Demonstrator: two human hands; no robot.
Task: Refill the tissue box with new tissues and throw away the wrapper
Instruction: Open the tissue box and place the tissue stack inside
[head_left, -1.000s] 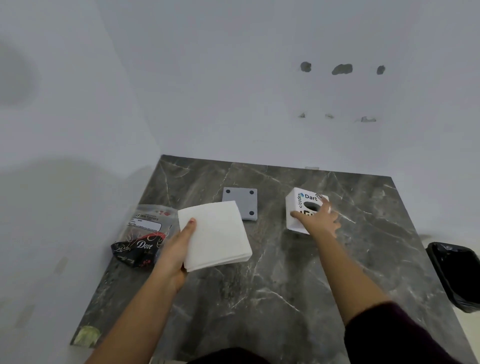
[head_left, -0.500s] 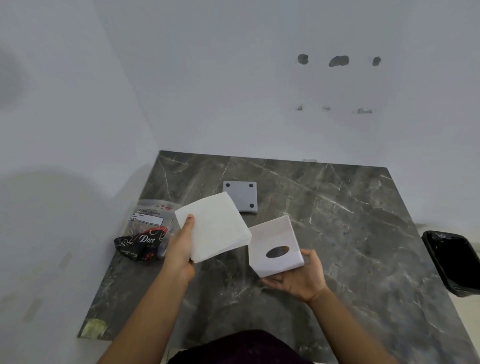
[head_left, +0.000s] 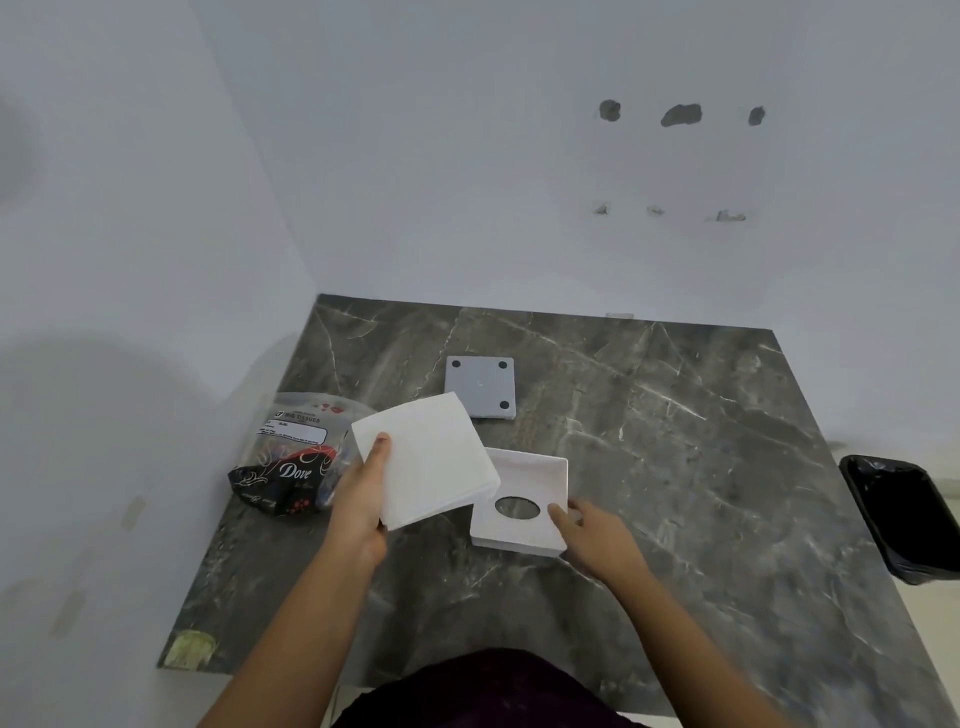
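Observation:
My left hand (head_left: 361, 499) grips a thick white stack of tissues (head_left: 428, 457) by its left edge, held tilted just above the table. The stack's right corner overlaps the white tissue box (head_left: 524, 530), which lies upside down on the dark marble table (head_left: 675, 467) with its open side up and the oval hole visible in its floor. My right hand (head_left: 597, 530) touches the box's right side, thumb on the inner floor beside the hole. The emptied plastic wrapper (head_left: 291, 467), clear and black with "Dove" printed on it, lies crumpled left of my left hand.
A grey square base plate (head_left: 480, 387) with black corner pads lies behind the tissues. A black-lined bin (head_left: 904, 514) stands off the table's right edge. White walls close in the table at the back and left.
My right hand picked the box up from the table's middle, turned it over and brought it nearer, then set it down open side up. The tissue stack shifted right over the box.

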